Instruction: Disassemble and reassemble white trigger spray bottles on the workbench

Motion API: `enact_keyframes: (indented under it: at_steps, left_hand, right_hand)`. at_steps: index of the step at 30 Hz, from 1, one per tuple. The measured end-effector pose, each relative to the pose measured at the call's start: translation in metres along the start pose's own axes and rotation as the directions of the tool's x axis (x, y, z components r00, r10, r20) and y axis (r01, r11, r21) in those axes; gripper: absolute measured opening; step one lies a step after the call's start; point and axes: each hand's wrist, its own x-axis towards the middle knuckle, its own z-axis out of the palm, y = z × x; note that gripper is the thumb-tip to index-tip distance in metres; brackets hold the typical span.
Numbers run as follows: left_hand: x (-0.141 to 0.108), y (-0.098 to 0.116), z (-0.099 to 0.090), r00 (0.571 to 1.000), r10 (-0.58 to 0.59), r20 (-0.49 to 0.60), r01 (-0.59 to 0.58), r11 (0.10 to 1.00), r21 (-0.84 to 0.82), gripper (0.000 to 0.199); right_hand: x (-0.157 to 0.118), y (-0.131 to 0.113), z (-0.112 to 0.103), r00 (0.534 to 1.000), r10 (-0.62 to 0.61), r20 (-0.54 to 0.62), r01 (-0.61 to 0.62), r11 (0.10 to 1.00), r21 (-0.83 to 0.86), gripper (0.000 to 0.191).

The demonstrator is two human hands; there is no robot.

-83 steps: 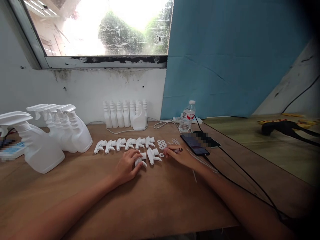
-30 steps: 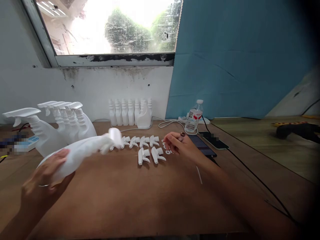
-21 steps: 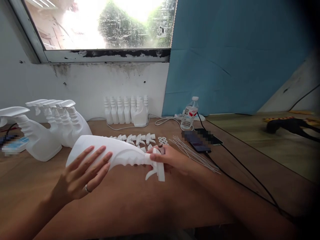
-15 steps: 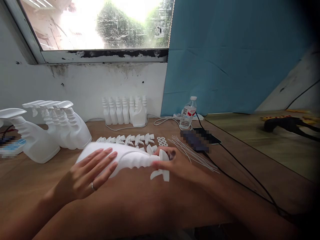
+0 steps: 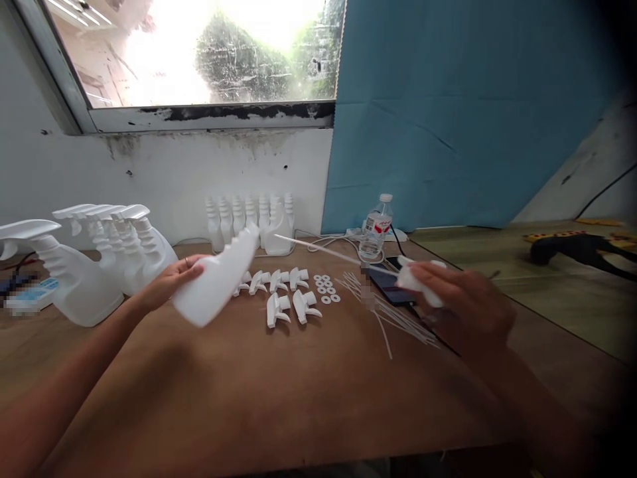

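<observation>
My left hand (image 5: 182, 279) is closed around a white spray bottle (image 5: 213, 282), which leans with its open neck up and to the right. Out to the right, my right hand (image 5: 462, 302) grips a white trigger sprayer head (image 5: 421, 279), slightly blurred. From that head a thin white dip tube (image 5: 333, 252) points left toward the bottle's neck, apart from it. On the table between my hands lie several loose trigger sprayer heads (image 5: 304, 307) and a cluster of small white rings (image 5: 326, 289). Several loose thin tubes (image 5: 398, 318) are spread below my right hand.
Bottles with spray heads fitted (image 5: 84, 285) stand at the left. Several headless bottles (image 5: 279, 232) line the wall. A water bottle (image 5: 374, 232), a phone (image 5: 385, 284) and cables are at the back right of the wooden table (image 5: 279, 398).
The sprayer head has come away from the bottle's neck. My right hand has moved right with it, baring the tube; my left hand has tilted the bottle more upright.
</observation>
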Motion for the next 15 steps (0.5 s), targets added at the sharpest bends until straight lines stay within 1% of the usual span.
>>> enact_keyframes:
  at_steps: [1, 3, 4, 5, 6, 8, 10, 13, 15]
  left_hand:
    - [0.018, -0.007, -0.001, 0.995, 0.061, -0.085, -0.064, 0.997, -0.034, 0.062]
    - [0.061, -0.022, -0.002, 0.955, 0.155, -0.251, -0.179, 0.981, -0.076, 0.067]
    - [0.084, -0.028, -0.002, 0.928, 0.2, -0.315, -0.229, 0.972, -0.057, 0.067]
    - [0.107, -0.034, -0.001, 0.891, 0.236, -0.387, -0.261, 0.965, -0.012, 0.064]
    - [0.13, -0.04, 0.0, 0.873, 0.245, -0.422, -0.265, 0.964, 0.012, 0.06]
    - [0.169, -0.048, 0.003, 0.857, 0.237, -0.457, -0.248, 0.968, 0.038, 0.053]
    - [0.198, -0.056, 0.01, 0.851, 0.221, -0.477, -0.222, 0.974, 0.055, 0.049]
    - [0.225, -0.071, 0.021, 0.85, 0.196, -0.489, -0.186, 0.98, 0.07, 0.046]
    - [0.233, -0.082, 0.027, 0.85, 0.177, -0.496, -0.161, 0.984, 0.075, 0.046]
  right_hand:
    - [-0.009, 0.004, 0.0, 0.993, 0.116, -0.004, -0.116, 0.993, -0.023, 0.044]
    - [-0.025, 0.006, 0.002, 0.955, 0.295, -0.026, -0.295, 0.954, -0.041, 0.047]
    - [-0.032, 0.005, 0.003, 0.936, 0.348, -0.044, -0.35, 0.936, -0.047, 0.048]
    - [-0.038, 0.003, 0.005, 0.925, 0.374, -0.065, -0.377, 0.925, -0.047, 0.048]
    - [-0.043, 0.001, 0.006, 0.919, 0.388, -0.074, -0.392, 0.919, -0.044, 0.047]
    - [-0.047, -0.004, 0.008, 0.916, 0.394, -0.076, -0.397, 0.918, -0.022, 0.044]
    - [-0.048, -0.006, 0.008, 0.917, 0.395, -0.064, -0.395, 0.919, 0.001, 0.04]
    - [-0.048, -0.006, 0.008, 0.914, 0.399, -0.067, -0.398, 0.917, 0.026, 0.036]
    - [-0.049, -0.005, 0.008, 0.892, 0.447, -0.069, -0.444, 0.894, 0.054, 0.034]
